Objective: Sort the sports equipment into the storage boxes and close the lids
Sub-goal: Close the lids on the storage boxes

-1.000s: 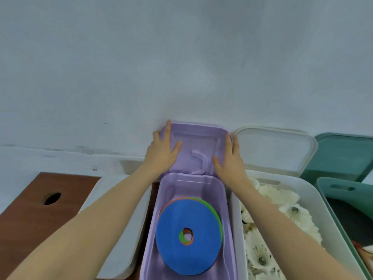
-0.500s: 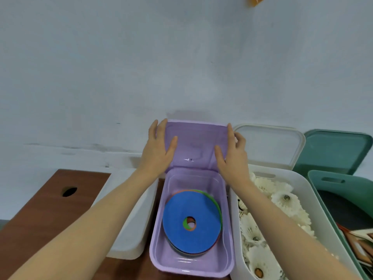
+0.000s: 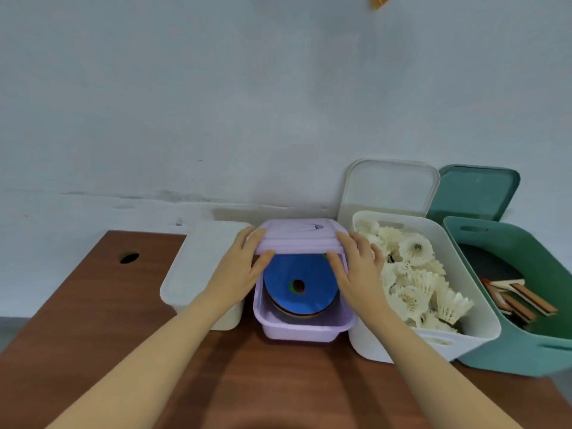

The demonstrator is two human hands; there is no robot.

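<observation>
Tipped forward from upright, the purple lid [image 3: 298, 235] now slants low over the purple box [image 3: 301, 328], whose near half still gapes. Left of this box sits a shut white box [image 3: 198, 274]. Left hand [image 3: 240, 270] and right hand [image 3: 356, 267] grip the lid's corners. Blue discs [image 3: 298, 284] lie inside; right of it, shuttlecocks [image 3: 414, 280] fill an open white bin [image 3: 470, 317].

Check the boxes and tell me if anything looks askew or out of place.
Nothing is spilled or damaged. The purple lid sits only partway down over the purple box, held by the left hand and right hand, with the blue disc showing beneath.
</observation>
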